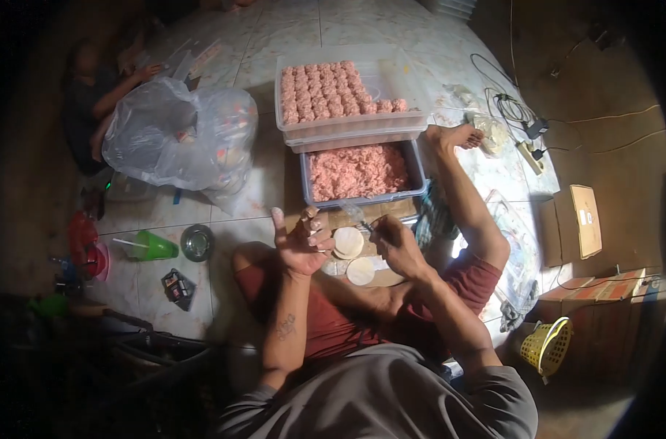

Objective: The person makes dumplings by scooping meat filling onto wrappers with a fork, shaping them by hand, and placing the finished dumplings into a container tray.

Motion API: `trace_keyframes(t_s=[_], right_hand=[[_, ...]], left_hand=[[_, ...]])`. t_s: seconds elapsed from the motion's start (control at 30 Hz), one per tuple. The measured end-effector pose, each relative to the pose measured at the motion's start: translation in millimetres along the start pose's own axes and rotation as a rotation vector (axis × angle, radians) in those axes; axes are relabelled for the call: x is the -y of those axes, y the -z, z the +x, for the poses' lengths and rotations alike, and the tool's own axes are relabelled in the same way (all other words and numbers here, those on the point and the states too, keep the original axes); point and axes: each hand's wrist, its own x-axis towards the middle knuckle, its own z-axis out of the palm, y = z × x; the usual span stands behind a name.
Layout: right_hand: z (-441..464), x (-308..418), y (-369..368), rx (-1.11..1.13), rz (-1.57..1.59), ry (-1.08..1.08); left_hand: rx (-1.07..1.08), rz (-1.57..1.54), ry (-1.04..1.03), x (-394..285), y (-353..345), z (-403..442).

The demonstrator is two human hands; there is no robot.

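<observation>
My left hand is raised palm up, left of the wrappers. Its thumb stands apart and its fingers are loosely curled, with pale smears on them; I see nothing clearly held. My right hand is closed on the handle of a spoon, whose head points up and left to the near edge of the meat tub. Below and between the hands lie a stack of round pale wrappers and a separate round wrapper. Raw minced meat fills much of the dark blue-grey tub.
Beyond it, a clear plastic tray holds rows of meat balls. A large plastic bag and another person are at left. A green cup, glass ashtray, yellow basket and cables lie around.
</observation>
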Motion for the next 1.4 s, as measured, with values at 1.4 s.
trace_keyframes(t_s=[1.4], right_hand=[[-64.2, -57.0, 38.0, -0.085, -0.915, -0.129]], left_hand=[[-0.641, 0.403, -0.124, 33.9, 27.9, -12.0]])
